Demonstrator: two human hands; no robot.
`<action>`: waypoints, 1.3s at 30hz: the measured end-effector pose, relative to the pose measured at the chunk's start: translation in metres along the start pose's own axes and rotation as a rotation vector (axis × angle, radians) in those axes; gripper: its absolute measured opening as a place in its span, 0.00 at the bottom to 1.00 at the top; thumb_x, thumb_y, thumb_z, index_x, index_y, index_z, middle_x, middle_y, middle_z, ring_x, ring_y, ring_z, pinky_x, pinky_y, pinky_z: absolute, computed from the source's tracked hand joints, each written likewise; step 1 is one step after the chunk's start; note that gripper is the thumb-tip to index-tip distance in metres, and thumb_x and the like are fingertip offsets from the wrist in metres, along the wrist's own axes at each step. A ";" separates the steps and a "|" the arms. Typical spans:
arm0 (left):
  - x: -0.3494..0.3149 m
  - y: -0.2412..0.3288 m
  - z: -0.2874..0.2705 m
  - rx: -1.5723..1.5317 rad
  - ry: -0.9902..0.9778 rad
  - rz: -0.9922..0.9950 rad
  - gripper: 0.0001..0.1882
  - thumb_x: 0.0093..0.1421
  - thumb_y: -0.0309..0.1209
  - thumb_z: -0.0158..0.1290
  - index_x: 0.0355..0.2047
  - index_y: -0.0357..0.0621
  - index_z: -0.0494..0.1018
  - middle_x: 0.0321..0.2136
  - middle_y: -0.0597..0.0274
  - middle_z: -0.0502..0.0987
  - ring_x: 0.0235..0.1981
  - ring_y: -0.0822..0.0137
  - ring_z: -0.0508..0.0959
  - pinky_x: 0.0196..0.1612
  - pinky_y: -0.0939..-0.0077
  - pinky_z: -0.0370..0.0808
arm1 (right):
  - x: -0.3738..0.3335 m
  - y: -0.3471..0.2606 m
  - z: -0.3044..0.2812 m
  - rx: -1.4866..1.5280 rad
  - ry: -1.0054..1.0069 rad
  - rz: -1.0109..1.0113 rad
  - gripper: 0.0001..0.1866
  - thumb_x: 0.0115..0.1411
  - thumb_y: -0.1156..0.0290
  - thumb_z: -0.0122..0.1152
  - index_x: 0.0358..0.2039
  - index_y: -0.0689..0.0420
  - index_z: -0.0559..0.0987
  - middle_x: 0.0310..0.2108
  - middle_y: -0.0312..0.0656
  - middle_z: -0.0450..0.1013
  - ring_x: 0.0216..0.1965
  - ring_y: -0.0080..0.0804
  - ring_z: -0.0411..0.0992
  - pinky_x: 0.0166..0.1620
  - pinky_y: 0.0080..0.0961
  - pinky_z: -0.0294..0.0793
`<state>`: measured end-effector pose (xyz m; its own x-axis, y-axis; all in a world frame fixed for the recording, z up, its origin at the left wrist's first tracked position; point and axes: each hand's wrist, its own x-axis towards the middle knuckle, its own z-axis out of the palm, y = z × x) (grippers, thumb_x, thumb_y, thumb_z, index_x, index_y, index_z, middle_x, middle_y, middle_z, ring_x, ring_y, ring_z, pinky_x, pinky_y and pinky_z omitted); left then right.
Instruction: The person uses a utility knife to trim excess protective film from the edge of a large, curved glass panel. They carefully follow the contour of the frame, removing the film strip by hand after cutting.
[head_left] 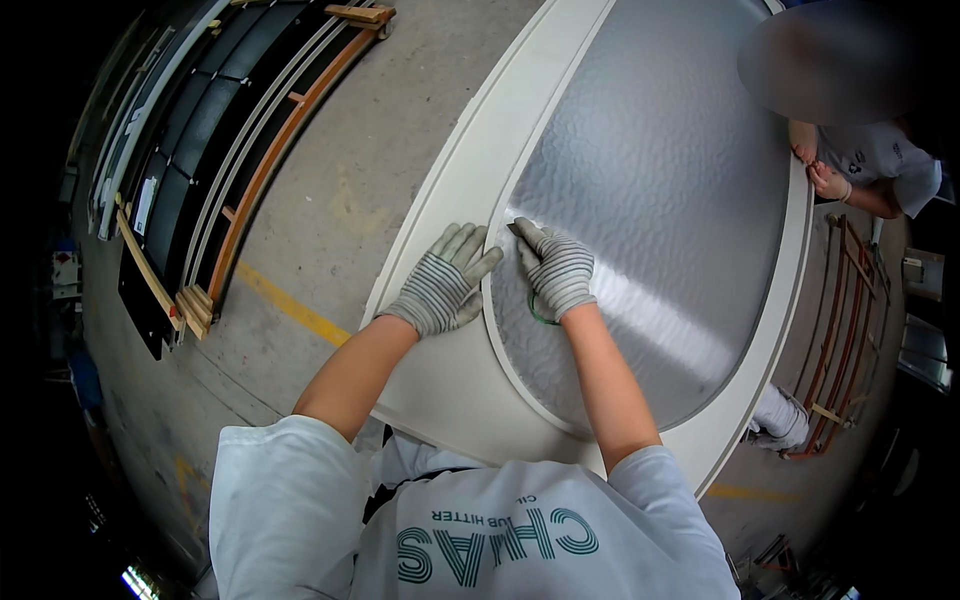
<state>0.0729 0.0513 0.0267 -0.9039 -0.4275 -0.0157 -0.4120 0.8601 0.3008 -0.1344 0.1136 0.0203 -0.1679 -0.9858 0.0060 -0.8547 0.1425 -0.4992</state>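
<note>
A cream-white door-like panel [440, 375] lies before me, with a curved frame around a large textured, translucent pane [650, 200]. My left hand [443, 282], in a grey striped work glove, rests flat on the panel's left part, its fingers spread toward the curved inner rim [489, 300]. My right hand [556, 268], gloved alike, is closed around a small dark-tipped tool [514, 229] at the pane's left edge, close by the rim. Most of the tool is hidden in the glove. A thin green loop [541, 312] shows below that hand; whether it belongs to the tool I cannot tell.
Across the panel at the right stands another person [875, 160], bare hands together at its far edge. A rack [270, 170] holding dark panels stands on the concrete floor at the left. A red-brown metal frame [835, 340] and a white wrapped bundle [778, 420] are at the right.
</note>
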 end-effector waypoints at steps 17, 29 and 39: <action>0.002 -0.001 0.001 0.017 -0.007 -0.016 0.39 0.46 0.36 0.55 0.61 0.42 0.61 0.61 0.35 0.59 0.65 0.41 0.58 0.70 0.51 0.49 | 0.004 0.008 0.007 0.080 0.030 -0.027 0.16 0.60 0.62 0.55 0.49 0.40 0.79 0.30 0.43 0.76 0.32 0.46 0.75 0.36 0.39 0.74; 0.002 -0.001 0.002 0.017 -0.009 -0.024 0.39 0.46 0.36 0.54 0.61 0.43 0.61 0.62 0.35 0.60 0.65 0.41 0.58 0.70 0.51 0.49 | 0.006 0.004 0.010 0.007 0.006 0.033 0.17 0.61 0.60 0.53 0.51 0.40 0.77 0.31 0.43 0.76 0.32 0.46 0.75 0.35 0.41 0.73; 0.001 -0.001 0.000 0.010 0.005 -0.020 0.40 0.45 0.36 0.55 0.61 0.44 0.61 0.61 0.36 0.60 0.65 0.41 0.59 0.70 0.51 0.50 | 0.013 -0.001 0.002 0.057 -0.064 0.177 0.19 0.61 0.58 0.53 0.52 0.41 0.77 0.34 0.46 0.78 0.35 0.48 0.76 0.38 0.41 0.74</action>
<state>0.0723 0.0501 0.0260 -0.8948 -0.4461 -0.0169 -0.4312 0.8539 0.2913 -0.1348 0.1001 0.0188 -0.2799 -0.9497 -0.1405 -0.7854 0.3107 -0.5354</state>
